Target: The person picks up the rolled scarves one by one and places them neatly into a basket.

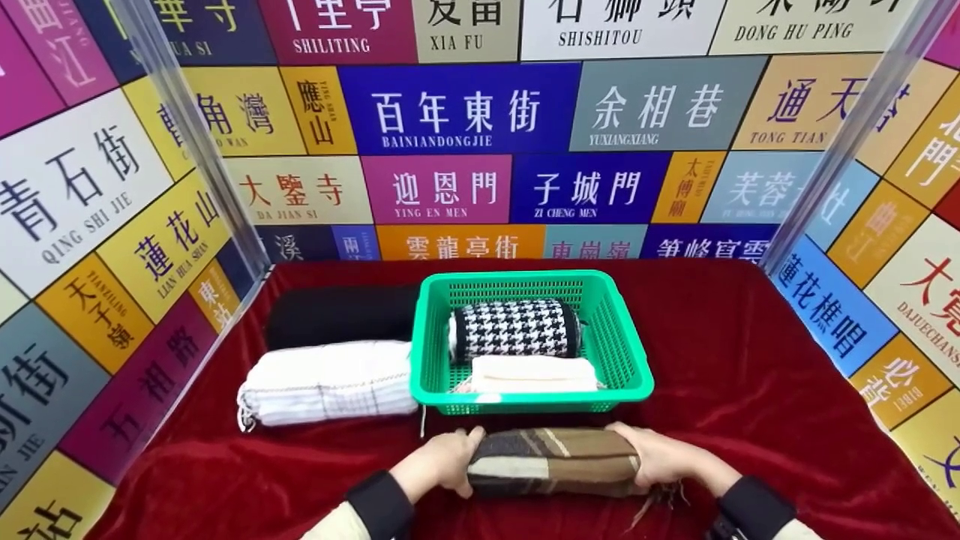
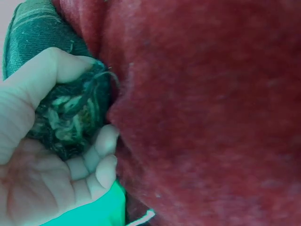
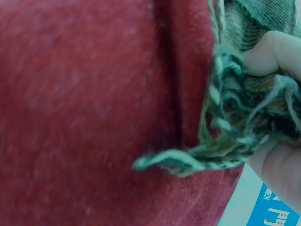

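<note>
A rolled brown plaid scarf [image 1: 559, 461] with dark and cream patches lies crosswise in front of the green basket in the head view. My left hand [image 1: 448, 461] grips its left end, thumb over the top and fingers beneath. At the other end my right hand [image 1: 660, 456] holds the roll the same way. Twisted fringe [image 3: 221, 117] dangles from that right end in the right wrist view. The left wrist view shows the roll's bunched end [image 2: 70, 113] between thumb and fingers.
The green basket [image 1: 637, 367] holds a black-and-white houndstooth roll [image 1: 517, 330] and a folded whitish cloth [image 1: 532, 373]. Left of it lie a black roll [image 1: 341, 313] and a white fringed scarf [image 1: 330, 382]. Dark red velvet [image 1: 720, 360] covers the table; sign-printed walls stand around.
</note>
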`<state>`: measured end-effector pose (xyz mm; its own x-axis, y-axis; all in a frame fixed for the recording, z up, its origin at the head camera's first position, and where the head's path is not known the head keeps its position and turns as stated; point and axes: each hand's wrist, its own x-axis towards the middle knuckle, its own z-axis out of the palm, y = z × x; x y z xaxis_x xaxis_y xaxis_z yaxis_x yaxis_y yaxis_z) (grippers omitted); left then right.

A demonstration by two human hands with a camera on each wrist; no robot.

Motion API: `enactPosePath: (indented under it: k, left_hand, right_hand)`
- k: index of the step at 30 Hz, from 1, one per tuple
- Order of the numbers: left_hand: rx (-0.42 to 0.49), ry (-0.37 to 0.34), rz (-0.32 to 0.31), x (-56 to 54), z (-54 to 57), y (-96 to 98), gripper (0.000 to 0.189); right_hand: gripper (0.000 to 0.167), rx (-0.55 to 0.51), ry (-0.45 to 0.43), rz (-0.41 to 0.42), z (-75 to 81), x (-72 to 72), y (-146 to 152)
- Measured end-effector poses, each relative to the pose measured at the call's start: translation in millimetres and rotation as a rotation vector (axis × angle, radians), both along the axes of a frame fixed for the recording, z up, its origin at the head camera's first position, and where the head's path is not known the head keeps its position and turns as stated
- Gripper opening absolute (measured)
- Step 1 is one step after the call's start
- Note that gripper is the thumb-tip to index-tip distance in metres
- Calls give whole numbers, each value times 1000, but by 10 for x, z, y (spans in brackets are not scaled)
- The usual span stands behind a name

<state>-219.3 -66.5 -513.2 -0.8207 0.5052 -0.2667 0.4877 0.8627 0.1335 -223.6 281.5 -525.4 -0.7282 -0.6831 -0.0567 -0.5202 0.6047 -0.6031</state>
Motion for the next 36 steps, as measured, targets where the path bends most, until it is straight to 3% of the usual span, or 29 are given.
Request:
enactPosePath:
  k: [6,15,24,31,36]
  left_hand:
    - [-65,-53,24,-47,41,63,72]
    - [-57,-157,38,-79,76,84,72]
    - [-40,-132,43,-90,89,78,70]
    - [-47,-142,54,-84,88,84,81]
    - [-11,-114,36,-118,60,50,65]
  right_hand:
    - [75,9,-45,-2,18,-3,14]
    - [75,24,-13,31,25,22,10]
    - [73,52,46,51,39,27,-16]
    - [71,87,65,36,64,63,-18]
    - [63,47,64,-4,57,73,-15]
